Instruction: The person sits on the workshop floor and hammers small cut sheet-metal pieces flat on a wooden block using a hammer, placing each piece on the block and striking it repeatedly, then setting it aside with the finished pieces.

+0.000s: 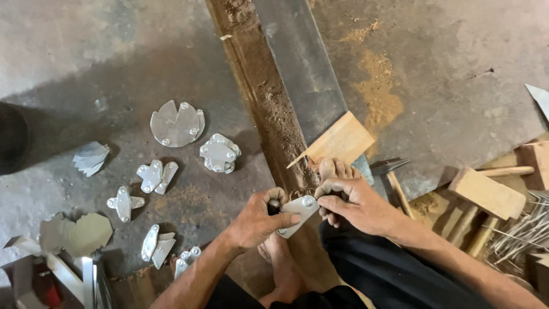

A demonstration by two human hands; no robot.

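My left hand (257, 220) grips a dark tool handle (274, 206) and thumbs the riveted metal plate (298, 213), which sits over my foot; my right hand (354, 203) pinches its upper corner. I judge I'm mid-assembly; next it needs steadying against the rusty iron bar (269, 109).

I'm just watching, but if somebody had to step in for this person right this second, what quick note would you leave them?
Left hand: closed around a dark handle, thumb pressing on the small riveted metal plate.
Right hand: fingertips pinching the plate's upper end, beside a bare foot.
The plate sits over the rusty steel beam that runs across the concrete floor.
Done, by the look of it: several riveted metal pieces lie spread on the floor to the left, some fanned open.
In hand: this one plate; how far along it is cannot be told.
Nearby: a hammer and wooden blocks on the right, cut sheet blanks lower left.
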